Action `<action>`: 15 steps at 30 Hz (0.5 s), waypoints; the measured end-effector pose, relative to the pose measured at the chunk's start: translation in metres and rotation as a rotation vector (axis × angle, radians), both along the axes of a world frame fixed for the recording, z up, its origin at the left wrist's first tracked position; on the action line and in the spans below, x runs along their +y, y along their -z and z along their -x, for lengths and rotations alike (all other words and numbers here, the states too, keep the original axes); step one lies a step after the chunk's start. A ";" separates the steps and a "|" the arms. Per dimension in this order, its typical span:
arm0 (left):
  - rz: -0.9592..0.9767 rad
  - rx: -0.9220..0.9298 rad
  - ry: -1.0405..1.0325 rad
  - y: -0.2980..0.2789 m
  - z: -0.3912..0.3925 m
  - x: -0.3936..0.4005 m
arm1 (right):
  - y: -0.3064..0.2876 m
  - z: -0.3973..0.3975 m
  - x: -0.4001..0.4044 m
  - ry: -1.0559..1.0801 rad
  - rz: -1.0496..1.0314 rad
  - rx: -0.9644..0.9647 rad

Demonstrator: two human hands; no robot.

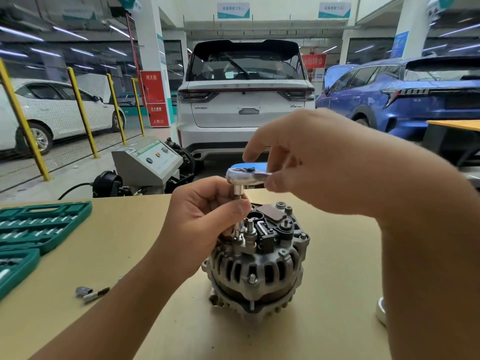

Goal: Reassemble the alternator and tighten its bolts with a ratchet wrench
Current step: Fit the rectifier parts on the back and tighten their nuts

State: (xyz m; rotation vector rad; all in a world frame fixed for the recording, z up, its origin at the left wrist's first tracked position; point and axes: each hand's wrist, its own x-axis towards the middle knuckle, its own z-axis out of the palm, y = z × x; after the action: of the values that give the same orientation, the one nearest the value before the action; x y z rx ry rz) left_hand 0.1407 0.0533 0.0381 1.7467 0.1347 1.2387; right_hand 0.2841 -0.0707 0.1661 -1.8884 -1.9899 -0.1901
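Note:
A silver alternator (255,266) stands on the tan table (104,255) with its black rear terminals facing up. A chrome ratchet wrench (246,176) is held level above it, and its extension and socket (237,222) run straight down onto a bolt at the alternator's rear left. My left hand (205,216) pinches the extension just under the ratchet head. My right hand (319,162) grips the ratchet's handle, which is hidden in the fist.
An open green socket case (33,227) lies at the table's left edge. A loose socket and a bit (91,293) lie at front left. A white roll (381,310) sits at the right. Beyond the table are a test stand (148,165) and parked cars.

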 end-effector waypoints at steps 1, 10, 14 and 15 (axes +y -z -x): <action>0.009 0.008 -0.007 0.000 0.000 0.000 | 0.001 0.001 0.001 0.028 0.004 -0.005; 0.016 -0.015 -0.037 0.002 -0.003 -0.001 | -0.001 0.001 -0.004 -0.005 -0.008 0.008; 0.006 -0.024 -0.034 0.001 -0.003 -0.003 | -0.001 0.007 -0.002 0.026 0.002 -0.087; -0.008 -0.042 -0.048 0.002 -0.004 -0.004 | -0.002 0.008 -0.005 0.002 0.016 -0.086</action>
State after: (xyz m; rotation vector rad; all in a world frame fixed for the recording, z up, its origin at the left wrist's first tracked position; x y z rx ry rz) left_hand 0.1447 0.0494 0.0361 1.7327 0.1484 1.3114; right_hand 0.2766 -0.0758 0.1678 -1.9223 -2.0513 -0.2617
